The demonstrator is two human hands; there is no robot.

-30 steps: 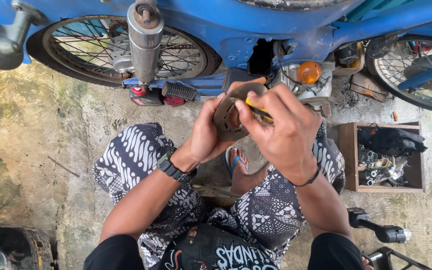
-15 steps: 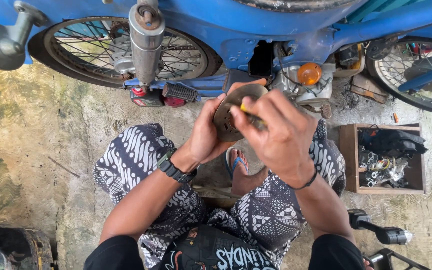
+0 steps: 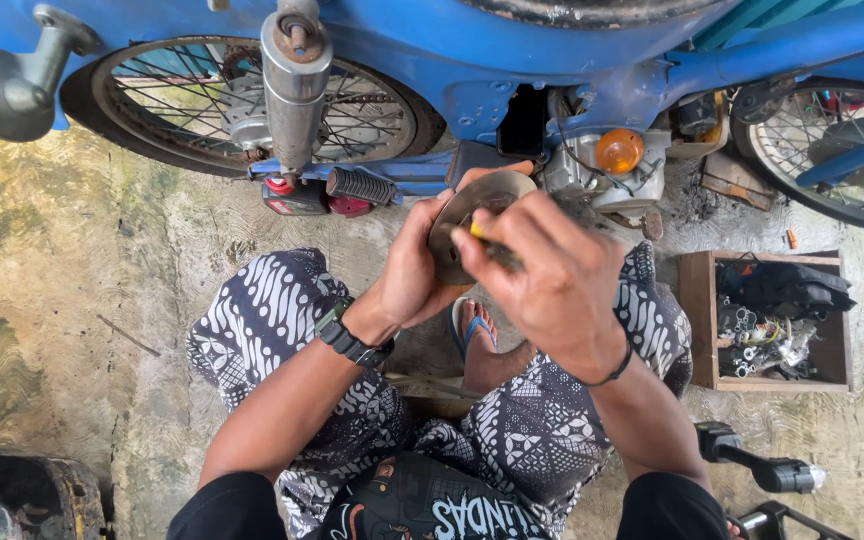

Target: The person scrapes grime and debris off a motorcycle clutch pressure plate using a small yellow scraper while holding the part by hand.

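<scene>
L hand (image 3: 414,268) grips round metal disc (image 3: 472,205) by its edge, fingers wrapped. R hand (image 3: 550,280) closed on yellow-handled tool (image 3: 484,240), tip against disc face, just beside L thumb.

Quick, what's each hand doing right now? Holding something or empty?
Left hand: closed on the edge of a round metal disc, holding it up.
Right hand: closed around a yellow-handled tool, its end against the disc.
</scene>
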